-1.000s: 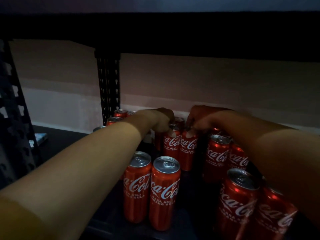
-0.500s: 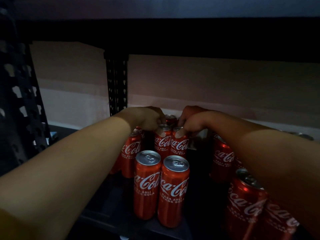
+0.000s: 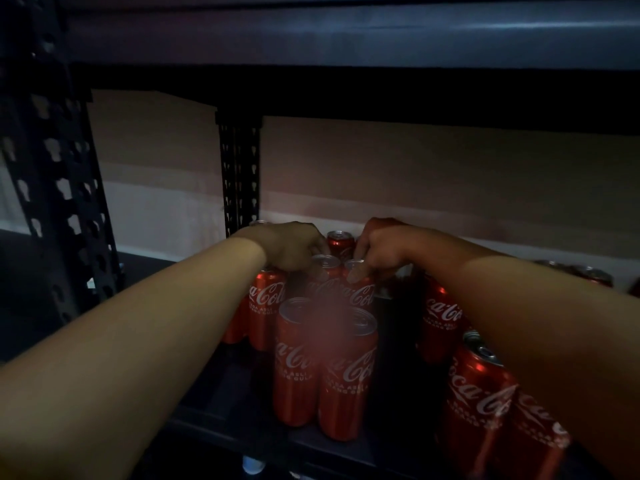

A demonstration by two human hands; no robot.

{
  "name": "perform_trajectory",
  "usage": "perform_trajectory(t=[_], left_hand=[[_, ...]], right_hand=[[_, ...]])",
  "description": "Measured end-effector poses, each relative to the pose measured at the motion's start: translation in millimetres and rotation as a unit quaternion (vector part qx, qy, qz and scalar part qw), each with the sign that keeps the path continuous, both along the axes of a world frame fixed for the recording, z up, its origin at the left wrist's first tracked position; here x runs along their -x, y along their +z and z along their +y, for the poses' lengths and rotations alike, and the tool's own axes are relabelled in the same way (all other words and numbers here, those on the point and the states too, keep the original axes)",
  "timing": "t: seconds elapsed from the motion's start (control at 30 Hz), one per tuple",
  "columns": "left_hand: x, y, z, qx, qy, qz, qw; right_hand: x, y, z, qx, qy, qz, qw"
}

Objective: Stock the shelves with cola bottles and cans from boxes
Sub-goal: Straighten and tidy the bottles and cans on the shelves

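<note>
Several tall red cola cans stand upright on a dark metal shelf (image 3: 228, 393). My left hand (image 3: 294, 247) grips the top of one can (image 3: 323, 268) in the middle row. Beside it, my right hand (image 3: 377, 247) grips the top of the neighbouring can (image 3: 360, 289), thumb on its rim. Both arms reach deep into the shelf. In front of them stands a pair of cans (image 3: 325, 372), partly blurred. Another can (image 3: 339, 239) shows behind the hands, near the back wall.
More cans stand at the left (image 3: 263, 306) and at the right (image 3: 440, 320), with two close at the lower right (image 3: 485, 403). A perforated black upright (image 3: 239, 181) stands behind, another (image 3: 52, 168) at left. The shelf above (image 3: 346, 43) hangs low overhead.
The view has shifted left, so the cans and hands sit further right in view. Both hands stay on the tops of the same two middle cans.
</note>
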State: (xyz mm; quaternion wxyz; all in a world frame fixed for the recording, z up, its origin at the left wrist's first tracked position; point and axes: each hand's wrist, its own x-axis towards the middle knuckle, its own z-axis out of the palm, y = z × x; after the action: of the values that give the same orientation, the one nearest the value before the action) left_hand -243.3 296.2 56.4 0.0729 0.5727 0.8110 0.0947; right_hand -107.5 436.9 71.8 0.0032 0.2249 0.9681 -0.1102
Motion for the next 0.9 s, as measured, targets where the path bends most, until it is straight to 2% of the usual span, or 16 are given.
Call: perform_trajectory(t=[0.33, 0.43, 0.6, 0.9], left_hand=[[6.2, -5.5, -11.5, -0.034, 0.004, -0.023, 0.999], [2.2, -5.2, -11.5, -0.047, 0.004, -0.022, 0.999], [-0.4, -7.6, -4.3, -0.046, 0.005, 0.034, 0.998], [1.0, -11.1, 0.6, -0.061, 0.018, 0.018, 0.998]], right_hand=[[-9.3, 5.5, -2.7, 0.015, 0.000, 0.003, 1.000], [-10.3, 3.6, -4.4, -0.007, 0.003, -0.003, 1.000], [-9.6, 0.6, -3.2, -0.050, 0.007, 0.000, 0.999], [-4.7, -1.9, -2.0, -0.089, 0.003, 0.005, 0.996]])
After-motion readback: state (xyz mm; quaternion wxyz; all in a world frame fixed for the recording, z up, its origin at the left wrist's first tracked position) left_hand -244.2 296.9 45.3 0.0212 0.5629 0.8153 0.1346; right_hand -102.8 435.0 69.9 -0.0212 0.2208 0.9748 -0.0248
